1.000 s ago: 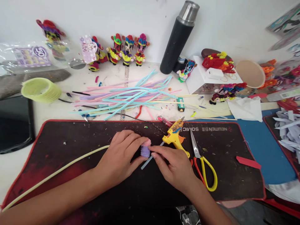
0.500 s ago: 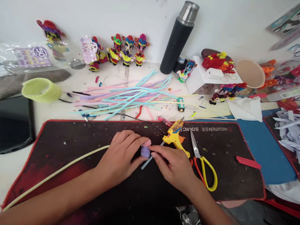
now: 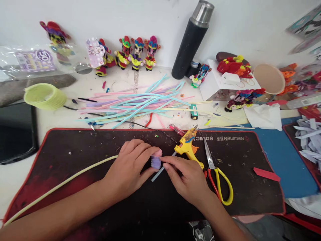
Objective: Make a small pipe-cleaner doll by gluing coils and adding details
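A small coil (image 3: 156,162) of wound pipe cleaner, pink on top and purple below, stands upright between my hands over the dark mat. My left hand (image 3: 132,164) grips it from the left, with fingertips at its top and the thumb low on its side. From the right, my right hand (image 3: 187,175) is closed in a pinch, the index fingertip touching the coil and the thumb just beneath. A yellow glue gun (image 3: 187,147) lies beyond my right hand, its glue stick (image 3: 158,174) reaching behind the coil. Scissors (image 3: 217,177) with red and yellow handles lie to the right.
Pastel pipe cleaners (image 3: 140,103) are heaped behind the mat (image 3: 82,147). A pale yellow strand (image 3: 60,187) runs to my left hand. Pipe-cleaner figures (image 3: 137,55) and a black thermos (image 3: 189,47) stand at the back. A dark tablet-like device (image 3: 16,134) lies left; red strip (image 3: 266,174) right.
The camera view shifts very slightly. Both hands keep their hold around the coil, with hardly any visible movement.
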`<action>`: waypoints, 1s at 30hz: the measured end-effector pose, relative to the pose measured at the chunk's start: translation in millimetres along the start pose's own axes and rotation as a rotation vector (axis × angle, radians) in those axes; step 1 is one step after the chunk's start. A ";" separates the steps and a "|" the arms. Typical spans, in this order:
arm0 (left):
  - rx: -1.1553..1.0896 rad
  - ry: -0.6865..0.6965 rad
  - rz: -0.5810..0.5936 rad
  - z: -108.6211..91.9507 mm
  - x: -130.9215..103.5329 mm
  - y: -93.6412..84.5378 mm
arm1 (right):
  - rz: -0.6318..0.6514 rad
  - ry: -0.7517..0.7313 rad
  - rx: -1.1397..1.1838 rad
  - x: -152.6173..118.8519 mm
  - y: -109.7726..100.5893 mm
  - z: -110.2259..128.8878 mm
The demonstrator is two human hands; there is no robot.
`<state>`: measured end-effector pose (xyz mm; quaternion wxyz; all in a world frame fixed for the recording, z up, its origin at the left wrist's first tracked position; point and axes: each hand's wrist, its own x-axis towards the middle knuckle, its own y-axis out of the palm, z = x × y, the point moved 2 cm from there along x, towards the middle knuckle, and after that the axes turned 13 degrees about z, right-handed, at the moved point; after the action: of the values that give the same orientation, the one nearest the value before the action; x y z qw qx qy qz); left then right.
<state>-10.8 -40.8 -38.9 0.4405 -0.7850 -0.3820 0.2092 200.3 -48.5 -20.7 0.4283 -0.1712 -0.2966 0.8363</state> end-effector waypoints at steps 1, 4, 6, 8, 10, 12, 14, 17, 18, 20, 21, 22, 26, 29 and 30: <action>0.001 0.001 0.000 0.0 0.2 0.0 | 0.002 -0.002 -0.004 0.0 0.5 -0.1; 0.000 0.001 0.002 0.2 0.4 0.1 | 0.000 -0.001 -0.009 -0.2 1.9 -0.5; 0.000 0.001 0.006 0.5 0.1 0.3 | -0.006 -0.001 -0.007 -0.6 2.3 -0.5; 0.003 0.000 0.007 0.8 -0.2 0.4 | -0.010 -0.004 0.005 -1.2 2.3 -0.4; 0.004 0.002 0.005 1.0 -0.4 0.6 | -0.021 -0.006 0.020 -1.8 1.6 -0.3; 0.005 0.002 0.000 1.0 -0.5 0.8 | -0.036 0.004 0.030 -2.4 0.8 -0.7; 0.008 0.000 0.000 1.0 -0.4 1.0 | -0.049 0.018 0.030 -3.3 0.2 -1.2; 0.011 -0.003 0.007 0.9 -0.3 1.3 | -0.054 0.032 0.022 -5.2 0.8 -1.8; 0.010 -0.004 0.009 1.0 -0.4 1.5 | -0.055 0.035 0.020 -6.0 1.2 -1.8; 0.010 -0.003 0.009 1.1 -0.6 1.7 | -0.057 0.041 0.018 -7.5 2.1 -1.9; 0.012 -0.002 0.009 1.1 -0.8 1.9 | -0.056 0.044 0.018 -8.2 2.5 -1.8; 0.015 -0.001 0.008 1.1 -1.0 1.9 | -0.054 0.046 0.018 -8.7 2.9 -1.7; 0.023 0.002 0.001 1.0 -1.2 1.7 | -0.045 0.055 0.024 -9.5 3.0 -1.4; 0.020 -0.001 0.005 0.9 -0.7 1.5 | -0.037 0.062 0.022 -9.2 2.8 -1.6; 0.019 -0.002 0.006 0.8 -0.6 1.5 | -0.037 0.065 0.020 -8.9 2.9 -1.7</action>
<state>-11.1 -41.3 -40.6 0.4469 -0.7818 -0.3779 0.2152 204.5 -56.5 -23.6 0.4549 -0.1885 -0.2772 0.8251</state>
